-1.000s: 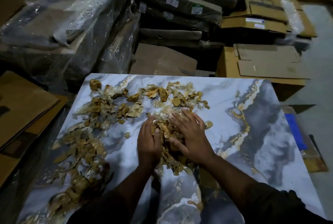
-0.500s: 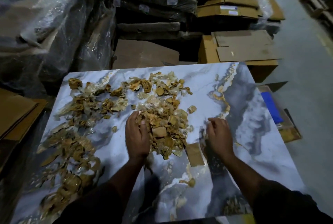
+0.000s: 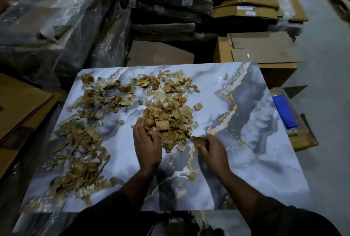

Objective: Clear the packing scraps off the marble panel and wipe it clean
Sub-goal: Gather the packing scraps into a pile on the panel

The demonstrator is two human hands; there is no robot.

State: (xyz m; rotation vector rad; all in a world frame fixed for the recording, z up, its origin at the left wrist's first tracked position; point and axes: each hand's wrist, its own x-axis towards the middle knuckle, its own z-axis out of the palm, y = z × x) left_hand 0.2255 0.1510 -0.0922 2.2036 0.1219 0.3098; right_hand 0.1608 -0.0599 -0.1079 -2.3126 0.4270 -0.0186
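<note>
Marble panel (image 3: 246,141) lies flat under both hands, most of it covered in brown tape-and-cardboard scraps.

Main scrap pile (image 3: 170,120) sits directly ahead of the hands, between them and the far edge. Looks like it's being raked into one heap so it can go off in a single grab rather than piece by piece.

Left hand (image 3: 146,142): fingers curled against the near-left flank of the pile, thumb on top of the scraps, gripping a clump. Narrow, cupped, acting as the stop.

Right hand (image 3: 212,148): just right of the pile, pinching a flat cardboard piece (image 3: 198,140) at its near end, edge aimed at the pile. My read: used as a scraper to push loose bits toward the left hand. Fingers closed around it.

More scraps (image 3: 79,148) well left of the left hand, strung toward the near-left corner; another spread (image 3: 106,93) far-left. One stray bit (image 3: 190,176) between the forearms.

Blue cloth (image 3: 284,111) in a box (image 3: 303,137) off the panel, beyond the right hand. Likely the wipe. Wiping not started; clearing is early.
</note>
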